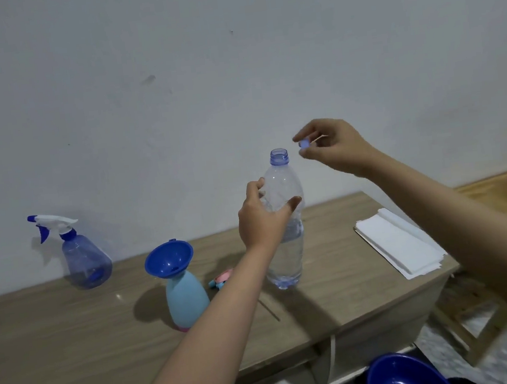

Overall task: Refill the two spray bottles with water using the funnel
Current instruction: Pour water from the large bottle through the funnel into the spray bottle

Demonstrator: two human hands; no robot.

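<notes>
Left hand [263, 219] gripping upright water bottle [284, 220], open neck up; right hand [332, 148] pinching cap [303, 144] beside it

— What sort of place is this?

— A plain room in a home, by the look of it. A low wood-grain counter [72, 332] stands against a bare, scuffed, pale wall [231, 68].

— Anything else that points to a home?

— Household odds and ends on the counter: a trigger spray bottle [83, 258], a blue funnel [168, 258], a drinking-water bottle [284, 220], folded white paper towels [400, 244]. A blue plastic basin [403, 377] sits below, and the floor [502, 365] is speckled.
</notes>
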